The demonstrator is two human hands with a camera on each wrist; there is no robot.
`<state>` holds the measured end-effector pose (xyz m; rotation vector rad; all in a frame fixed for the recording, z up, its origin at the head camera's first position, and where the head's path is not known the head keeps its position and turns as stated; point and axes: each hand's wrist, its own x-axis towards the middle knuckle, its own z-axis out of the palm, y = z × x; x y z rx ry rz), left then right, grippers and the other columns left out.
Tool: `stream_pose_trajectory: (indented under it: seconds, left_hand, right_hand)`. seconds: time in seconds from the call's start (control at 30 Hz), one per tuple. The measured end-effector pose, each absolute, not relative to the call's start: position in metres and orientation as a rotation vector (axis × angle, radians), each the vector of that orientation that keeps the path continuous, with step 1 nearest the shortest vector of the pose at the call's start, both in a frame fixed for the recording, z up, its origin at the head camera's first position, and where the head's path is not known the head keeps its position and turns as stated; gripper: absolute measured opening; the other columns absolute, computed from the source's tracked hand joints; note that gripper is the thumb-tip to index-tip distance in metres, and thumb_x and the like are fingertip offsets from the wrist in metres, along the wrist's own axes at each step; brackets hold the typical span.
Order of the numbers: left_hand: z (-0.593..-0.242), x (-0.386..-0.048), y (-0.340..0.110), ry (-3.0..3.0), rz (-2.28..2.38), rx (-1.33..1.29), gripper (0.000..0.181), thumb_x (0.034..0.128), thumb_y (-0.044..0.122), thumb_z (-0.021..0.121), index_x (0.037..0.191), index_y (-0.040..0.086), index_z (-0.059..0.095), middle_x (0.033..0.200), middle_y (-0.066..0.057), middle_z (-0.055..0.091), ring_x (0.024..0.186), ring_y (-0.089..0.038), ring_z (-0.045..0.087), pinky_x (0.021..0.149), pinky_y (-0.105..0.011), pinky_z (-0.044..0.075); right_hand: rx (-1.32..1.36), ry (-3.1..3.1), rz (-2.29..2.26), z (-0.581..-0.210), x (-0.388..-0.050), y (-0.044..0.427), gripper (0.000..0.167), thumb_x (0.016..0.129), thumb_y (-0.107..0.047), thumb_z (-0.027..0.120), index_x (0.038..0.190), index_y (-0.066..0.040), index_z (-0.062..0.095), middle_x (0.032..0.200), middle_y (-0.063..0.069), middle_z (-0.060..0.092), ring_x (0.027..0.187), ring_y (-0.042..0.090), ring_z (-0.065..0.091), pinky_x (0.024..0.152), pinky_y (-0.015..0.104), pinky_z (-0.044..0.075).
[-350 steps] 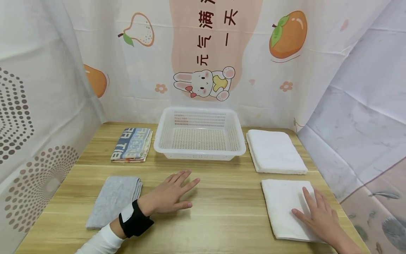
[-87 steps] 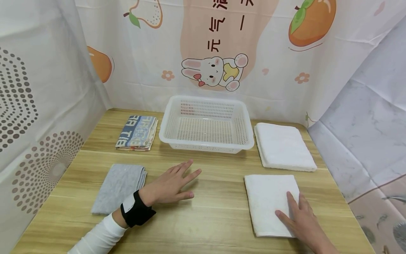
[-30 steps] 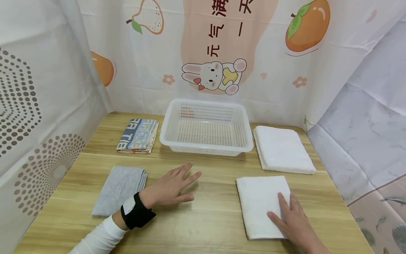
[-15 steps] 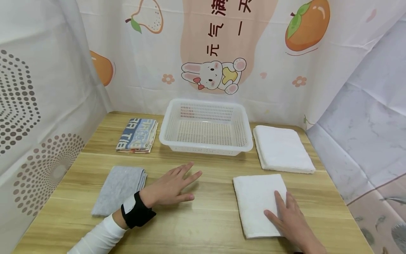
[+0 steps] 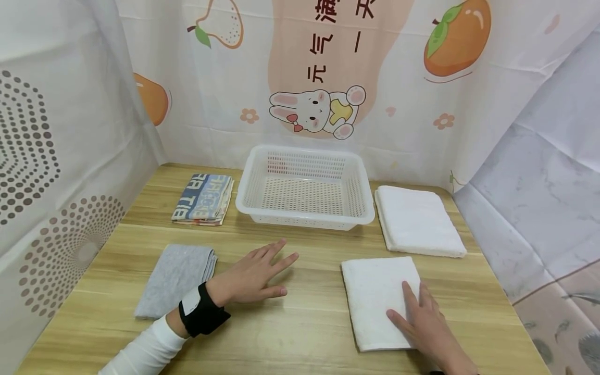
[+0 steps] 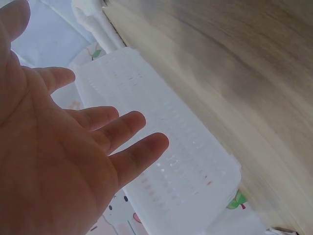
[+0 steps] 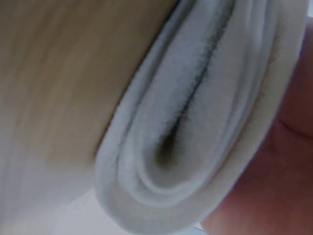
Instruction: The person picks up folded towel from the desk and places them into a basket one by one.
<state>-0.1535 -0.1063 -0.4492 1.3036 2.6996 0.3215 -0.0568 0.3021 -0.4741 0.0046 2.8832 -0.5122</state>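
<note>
My left hand (image 5: 249,276) is held with fingers spread over the middle of the table, touching no towel. In the left wrist view its palm (image 6: 54,152) faces the camera, fingers straight. My right hand (image 5: 426,322) rests on the right part of a folded white towel (image 5: 377,297), thumb and fingers extended over its top. The right wrist view shows the same towel's rolled, layered fold (image 7: 195,112) close up, with part of the hand (image 7: 274,181) against it. A folded grey towel (image 5: 175,281) lies left of my left forearm.
A white plastic basket (image 5: 304,214) with nothing in it stands at the back centre. Another folded white towel (image 5: 419,221) lies to its right, and a folded blue patterned towel (image 5: 202,200) to its left. A printed curtain (image 5: 211,114) hangs behind the wooden table (image 5: 290,333).
Since the oldest frame, the near white towel has slid left across the table under my right hand, by small steps lately. My left hand has stayed in place. The view has shifted slightly.
</note>
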Motion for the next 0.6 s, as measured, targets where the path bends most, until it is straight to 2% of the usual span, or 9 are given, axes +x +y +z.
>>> stream_pose_trajectory:
  seconds: [0.6]
  left_hand:
    - [-0.4495, -0.1545, -0.1073, 2.699, 0.305, 1.312, 0.074, 0.1011, 0.057, 0.044, 0.161, 0.022, 0.018, 0.163, -0.024, 0.012, 0.147, -0.038, 0.027, 0.115, -0.054, 0.028]
  right_hand:
    - [-0.006, 2.9, -0.478, -0.4756, -0.0606, 0.293, 0.091, 0.096, -0.058, 0.054, 0.151, 0.009, 0.027, 0.147, 0.051, 0.01, 0.13, 0.07, 0.02, 0.1, 0.078, 0.023]
